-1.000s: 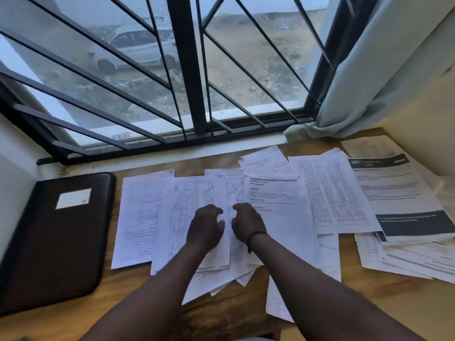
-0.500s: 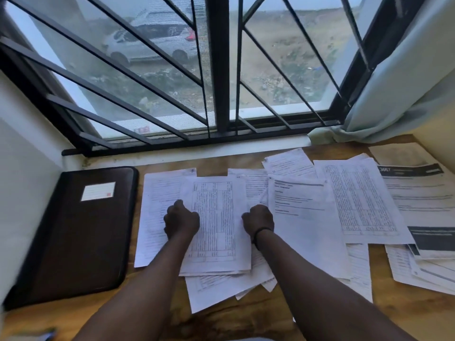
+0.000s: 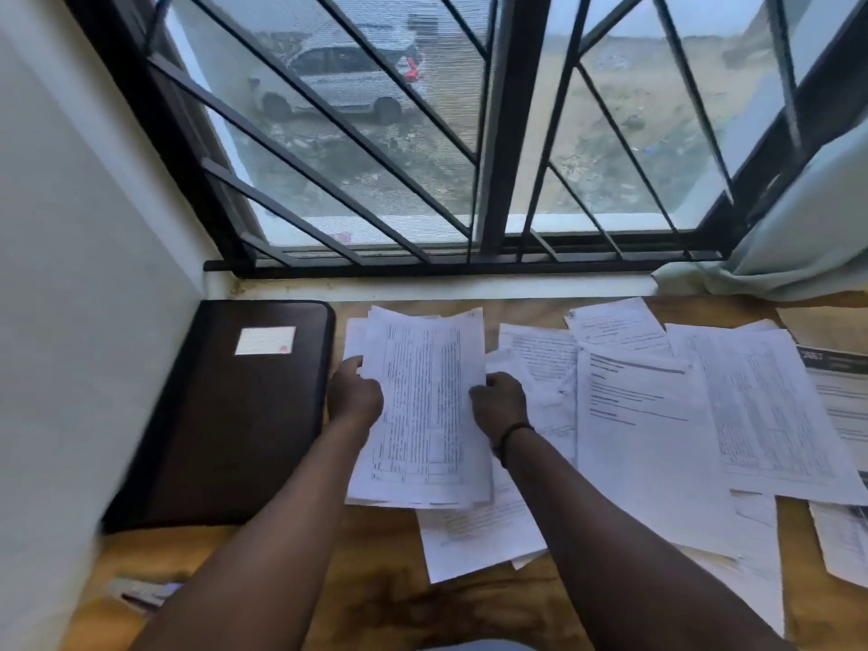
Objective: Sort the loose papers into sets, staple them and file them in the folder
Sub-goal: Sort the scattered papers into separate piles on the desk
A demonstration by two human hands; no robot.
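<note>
Wooden tabletop (image 3: 375,599) w/ dark stain near front edge, pushed against a barred window (image 3: 493,133); white wall (image 3: 70,274) on the left, pale curtain (image 3: 798,237) bunched at the right. Thru the glass: a parked car (image 3: 338,82) on dirt ground.

Dark folder (image 3: 235,415) lies flat & closed at the left, by the wall, white label (image 3: 265,340) on its cover; contents not visible.

Left hand (image 3: 354,397) and right hand (image 3: 500,404) each grip one side edge of a small set of table-printed sheets (image 3: 425,406), fingers curled round the edges, set just right of the folder. Loose papers (image 3: 657,425) spread overlapping across the centre & right of the tabletop. Black band (image 3: 509,436) on right wrist. Blurry item (image 3: 141,592) at front left, can't tell what.
</note>
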